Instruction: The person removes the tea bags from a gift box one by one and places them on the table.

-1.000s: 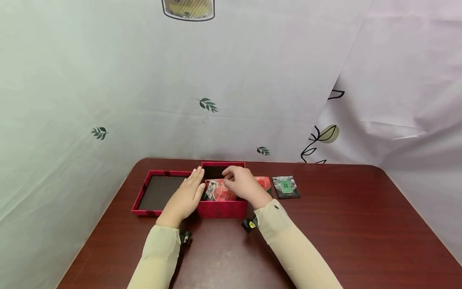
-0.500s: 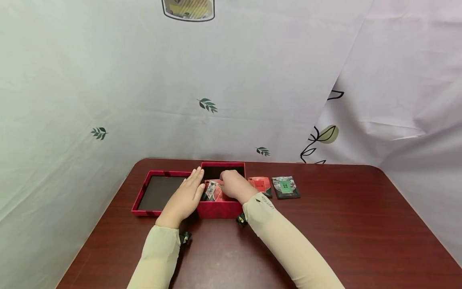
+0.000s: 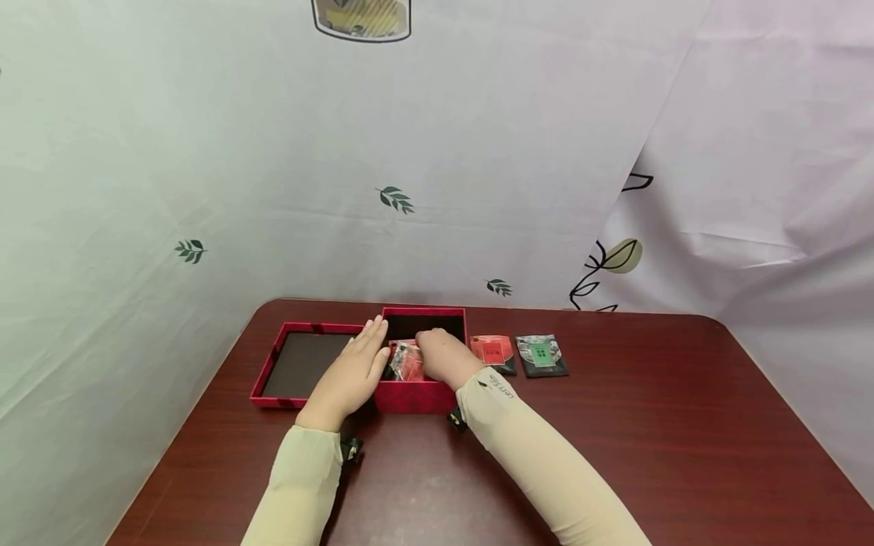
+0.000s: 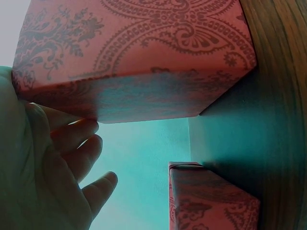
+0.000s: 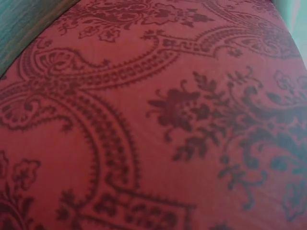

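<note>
Head view: the left hand [image 3: 350, 369] lies flat, fingers straight, against the left wall of the red patterned box [image 3: 418, 396], steadying it; the right hand [image 3: 440, 356] reaches inside among the red packets [image 3: 410, 362], its grip hidden. Left wrist view: straight fingers [image 4: 72, 136] press the box's wall [image 4: 144, 57]. Right wrist view: only the patterned box wall [image 5: 153, 115]. Best keep the box braced and work the packets gently.
</note>
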The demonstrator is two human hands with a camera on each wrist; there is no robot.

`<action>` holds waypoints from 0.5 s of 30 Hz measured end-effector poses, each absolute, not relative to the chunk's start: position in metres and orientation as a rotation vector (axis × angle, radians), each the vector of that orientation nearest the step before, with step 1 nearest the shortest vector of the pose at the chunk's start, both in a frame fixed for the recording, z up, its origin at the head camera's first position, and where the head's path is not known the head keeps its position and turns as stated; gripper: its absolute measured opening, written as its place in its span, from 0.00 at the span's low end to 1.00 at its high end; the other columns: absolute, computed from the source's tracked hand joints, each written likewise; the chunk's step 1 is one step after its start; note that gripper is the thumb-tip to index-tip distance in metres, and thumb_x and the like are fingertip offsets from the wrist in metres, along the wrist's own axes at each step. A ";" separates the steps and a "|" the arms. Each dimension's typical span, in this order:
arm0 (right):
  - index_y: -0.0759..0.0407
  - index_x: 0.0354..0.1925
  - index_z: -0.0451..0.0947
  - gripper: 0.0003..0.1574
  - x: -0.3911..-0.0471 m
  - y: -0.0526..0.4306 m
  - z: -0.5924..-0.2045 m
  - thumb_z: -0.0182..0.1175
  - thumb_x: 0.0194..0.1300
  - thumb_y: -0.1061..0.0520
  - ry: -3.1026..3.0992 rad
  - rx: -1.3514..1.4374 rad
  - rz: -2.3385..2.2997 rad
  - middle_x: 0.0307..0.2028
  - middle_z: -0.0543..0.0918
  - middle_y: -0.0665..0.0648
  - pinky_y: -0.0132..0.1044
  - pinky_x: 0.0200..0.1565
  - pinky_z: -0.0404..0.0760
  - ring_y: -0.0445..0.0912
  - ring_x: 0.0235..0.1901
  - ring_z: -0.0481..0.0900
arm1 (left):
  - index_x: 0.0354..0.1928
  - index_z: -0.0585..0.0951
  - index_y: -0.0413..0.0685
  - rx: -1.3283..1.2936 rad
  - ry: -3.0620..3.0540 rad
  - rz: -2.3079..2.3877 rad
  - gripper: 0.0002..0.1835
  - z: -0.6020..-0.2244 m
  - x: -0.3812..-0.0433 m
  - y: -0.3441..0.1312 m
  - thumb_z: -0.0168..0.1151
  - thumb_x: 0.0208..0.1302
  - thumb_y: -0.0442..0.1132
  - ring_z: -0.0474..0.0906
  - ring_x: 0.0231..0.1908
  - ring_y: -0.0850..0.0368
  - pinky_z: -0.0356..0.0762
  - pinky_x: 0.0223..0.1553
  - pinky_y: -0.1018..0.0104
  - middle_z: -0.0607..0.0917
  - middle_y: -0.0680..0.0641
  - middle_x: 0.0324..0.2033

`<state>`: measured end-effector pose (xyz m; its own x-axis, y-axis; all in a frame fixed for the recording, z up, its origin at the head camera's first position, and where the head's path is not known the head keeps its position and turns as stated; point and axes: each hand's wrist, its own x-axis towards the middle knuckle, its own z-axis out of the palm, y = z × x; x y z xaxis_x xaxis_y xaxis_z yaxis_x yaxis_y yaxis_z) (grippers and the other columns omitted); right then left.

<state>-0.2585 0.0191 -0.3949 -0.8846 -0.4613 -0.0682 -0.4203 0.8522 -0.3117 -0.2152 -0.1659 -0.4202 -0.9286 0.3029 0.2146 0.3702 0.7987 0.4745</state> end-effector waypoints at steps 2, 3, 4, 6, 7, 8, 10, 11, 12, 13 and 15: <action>0.63 0.47 0.84 0.11 -0.259 0.019 -0.395 0.62 0.66 0.67 2.887 -0.703 -0.465 0.42 0.87 0.59 0.41 0.47 0.84 0.49 0.42 0.84 | 0.78 0.59 0.38 -0.534 -2.864 -0.798 0.31 -0.419 -0.215 -0.166 0.46 0.81 0.45 0.51 0.77 0.44 0.51 0.74 0.39 0.57 0.41 0.78; 0.63 0.49 0.84 0.13 -0.259 0.020 -0.394 0.61 0.67 0.67 2.883 -0.707 -0.482 0.44 0.87 0.60 0.42 0.50 0.84 0.50 0.46 0.85 | 0.78 0.59 0.39 -0.535 -2.868 -0.799 0.31 -0.419 -0.215 -0.166 0.46 0.81 0.45 0.50 0.77 0.45 0.51 0.74 0.39 0.57 0.41 0.78; 0.63 0.51 0.84 0.14 -0.259 0.020 -0.394 0.60 0.67 0.68 2.876 -0.704 -0.506 0.46 0.87 0.59 0.42 0.52 0.83 0.51 0.48 0.84 | 0.78 0.59 0.39 -0.535 -2.870 -0.802 0.31 -0.419 -0.215 -0.166 0.46 0.81 0.46 0.50 0.77 0.45 0.51 0.74 0.39 0.57 0.41 0.78; 0.63 0.53 0.83 0.17 -0.260 0.021 -0.393 0.59 0.68 0.69 2.859 -0.694 -0.554 0.49 0.87 0.59 0.43 0.54 0.82 0.51 0.51 0.83 | 0.78 0.59 0.39 -0.536 -2.873 -0.804 0.31 -0.419 -0.215 -0.166 0.46 0.81 0.46 0.50 0.78 0.45 0.51 0.74 0.39 0.56 0.42 0.78; 0.62 0.54 0.83 0.18 -0.259 0.021 -0.393 0.59 0.67 0.70 2.846 -0.685 -0.581 0.50 0.86 0.59 0.43 0.53 0.83 0.51 0.51 0.84 | 0.78 0.59 0.39 -0.538 -2.873 -0.803 0.30 -0.420 -0.215 -0.166 0.46 0.81 0.46 0.50 0.78 0.45 0.51 0.74 0.39 0.56 0.41 0.78; 0.62 0.53 0.83 0.18 -0.260 0.022 -0.392 0.59 0.67 0.70 2.837 -0.678 -0.602 0.49 0.86 0.59 0.42 0.52 0.83 0.50 0.49 0.84 | 0.78 0.59 0.39 -0.537 -2.873 -0.803 0.30 -0.420 -0.215 -0.166 0.46 0.81 0.46 0.50 0.78 0.45 0.51 0.74 0.39 0.56 0.41 0.78; 0.61 0.54 0.83 0.18 -0.259 0.023 -0.390 0.59 0.67 0.70 2.810 -0.652 -0.643 0.47 0.86 0.59 0.42 0.49 0.84 0.49 0.45 0.84 | 0.78 0.59 0.39 -0.534 -2.873 -0.801 0.31 -0.421 -0.216 -0.166 0.46 0.81 0.46 0.50 0.77 0.45 0.51 0.74 0.39 0.56 0.41 0.78; 0.61 0.54 0.83 0.18 -0.259 0.024 -0.389 0.60 0.67 0.70 2.798 -0.639 -0.662 0.45 0.86 0.58 0.41 0.46 0.84 0.48 0.42 0.84 | 0.78 0.59 0.39 -0.533 -2.873 -0.800 0.31 -0.422 -0.216 -0.166 0.46 0.81 0.46 0.50 0.77 0.45 0.51 0.74 0.39 0.56 0.41 0.78; 0.61 0.53 0.83 0.18 -0.259 0.025 -0.387 0.61 0.66 0.70 2.786 -0.627 -0.678 0.43 0.86 0.58 0.40 0.44 0.84 0.47 0.40 0.83 | 0.78 0.59 0.39 -0.532 -2.873 -0.799 0.31 -0.422 -0.216 -0.166 0.46 0.81 0.46 0.50 0.77 0.45 0.51 0.74 0.39 0.56 0.41 0.78; 0.61 0.53 0.83 0.18 -0.259 0.025 -0.386 0.61 0.66 0.69 2.772 -0.613 -0.694 0.41 0.85 0.58 0.39 0.41 0.84 0.46 0.37 0.82 | 0.78 0.59 0.39 -0.532 -2.872 -0.800 0.31 -0.421 -0.216 -0.165 0.46 0.81 0.46 0.50 0.77 0.45 0.51 0.74 0.39 0.57 0.41 0.78; 0.61 0.52 0.83 0.18 -0.259 0.027 -0.383 0.63 0.64 0.69 2.752 -0.593 -0.712 0.37 0.85 0.57 0.36 0.36 0.82 0.45 0.33 0.81 | 0.78 0.59 0.39 -0.531 -2.875 -0.798 0.31 -0.422 -0.216 -0.166 0.46 0.81 0.46 0.50 0.77 0.45 0.51 0.74 0.39 0.56 0.41 0.78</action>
